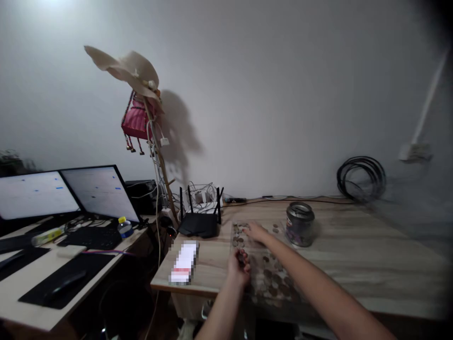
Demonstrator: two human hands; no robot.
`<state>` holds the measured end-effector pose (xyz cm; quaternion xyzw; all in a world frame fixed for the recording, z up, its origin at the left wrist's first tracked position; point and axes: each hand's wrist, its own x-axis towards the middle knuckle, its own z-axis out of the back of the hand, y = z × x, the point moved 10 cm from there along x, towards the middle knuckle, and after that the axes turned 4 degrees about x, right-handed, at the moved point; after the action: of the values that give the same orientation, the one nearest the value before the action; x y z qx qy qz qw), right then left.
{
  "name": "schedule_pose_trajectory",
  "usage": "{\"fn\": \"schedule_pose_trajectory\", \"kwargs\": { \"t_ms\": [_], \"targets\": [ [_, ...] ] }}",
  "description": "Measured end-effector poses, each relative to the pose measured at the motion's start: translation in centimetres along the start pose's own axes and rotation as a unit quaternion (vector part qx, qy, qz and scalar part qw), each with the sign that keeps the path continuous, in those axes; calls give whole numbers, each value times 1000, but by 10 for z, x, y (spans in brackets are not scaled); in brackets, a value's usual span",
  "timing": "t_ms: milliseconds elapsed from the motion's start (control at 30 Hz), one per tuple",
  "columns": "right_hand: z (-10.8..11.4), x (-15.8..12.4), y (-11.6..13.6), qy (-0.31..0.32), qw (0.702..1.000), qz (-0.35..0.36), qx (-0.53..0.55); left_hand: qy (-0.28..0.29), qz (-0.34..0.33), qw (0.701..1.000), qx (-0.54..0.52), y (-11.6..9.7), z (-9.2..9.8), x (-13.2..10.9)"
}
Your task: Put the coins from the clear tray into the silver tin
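Many coins [269, 276] lie spread on a sheet on the wooden table [354, 255]. My left hand [239, 268] is curled at the sheet's left edge, fingers closed on what look like a few coins. Farther back, my right hand [255, 232] lies flat and spread over the coins near the sheet's far end, touching them. A metal tin [299, 224] with an open top stands just right of that hand.
A black router [198, 222] and a white-and-red box [184, 263] sit at the table's left. A coil of black cable [361, 178] hangs on the wall. Two monitors [63, 191], a bottle [124, 227] and a keyboard fill the left desk. A hat stand [141, 94] rises between the desks.
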<state>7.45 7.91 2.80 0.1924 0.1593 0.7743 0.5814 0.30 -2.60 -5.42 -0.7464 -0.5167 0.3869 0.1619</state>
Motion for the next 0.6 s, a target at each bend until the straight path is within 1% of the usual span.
{"fn": "schedule_pose_trajectory", "kwargs": {
  "t_ms": [33, 100, 200, 300, 367, 467, 600],
  "targets": [
    [-7, 7, 3, -4, 1000, -2, -12, -13, -4, 999, -44, 0, 3, 1],
    [-18, 18, 10, -20, 999, -6, -40, -19, -14, 995, -98, 0, 6, 3],
    [-34, 27, 19, -30, 997, 5, -67, -24, -21, 992, -121, 0, 9, 7],
    [-48, 20, 20, 0, 996, 54, -76, -17, -44, 993, -107, -6, 9, 8],
    [-57, 3, 19, 41, 991, 103, -74, -10, -43, 995, -85, -7, 7, 7],
    [-69, -38, 19, 100, 980, 159, -58, -13, -54, 995, -79, -11, 8, 4],
    [-71, -96, 37, 135, 964, 227, -4, -4, -60, 992, -114, -15, 8, 1]
  ]
}}
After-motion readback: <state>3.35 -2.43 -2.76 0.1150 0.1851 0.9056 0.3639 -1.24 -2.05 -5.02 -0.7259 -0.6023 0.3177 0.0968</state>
